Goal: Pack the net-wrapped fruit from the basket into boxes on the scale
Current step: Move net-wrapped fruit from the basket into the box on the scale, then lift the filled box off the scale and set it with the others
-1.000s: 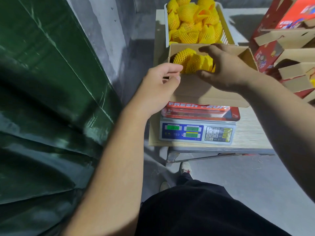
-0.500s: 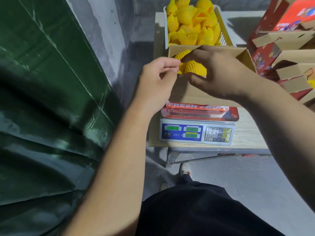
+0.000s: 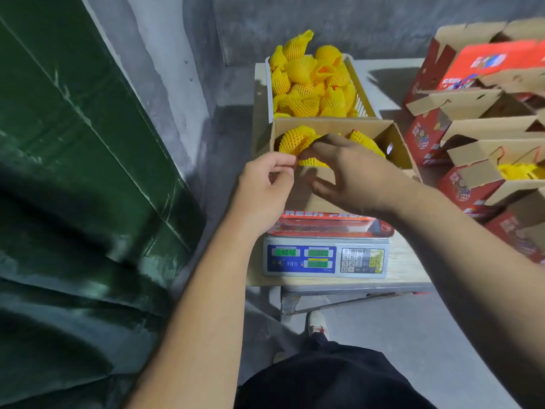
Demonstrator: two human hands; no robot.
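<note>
Green tarp (image 3: pixel 73 202) fills your 9 o'clock side. Your left hand (image 3: pixel 265 184) sits at the near-left corner of the box (image 3: pixel 395 143), thumb and forefinger pinching the yellow net of one fruit (image 3: pixel 295 140) at the rim. At 12 o'clock, the scale (image 3: pixel 324 258) carries that box, with the basket (image 3: pixel 269 84) touching it behind. Your right hand (image 3: pixel 354 169) hovers over the box, fingers loosely curled on the same netting (exact contact unclear).

Risk: pulling the net by its edge could slip the sleeve off or tip fruit over the near wall; leaning on the box would falsify the reading.

Fruit: foam mesh, bright yellow, flared loose ends, soft and snag-prone. Several lie in the box; many remain heaped in the basket. More boxes (image 3: pixel 472 128) stand at 2 o'clock.
</note>
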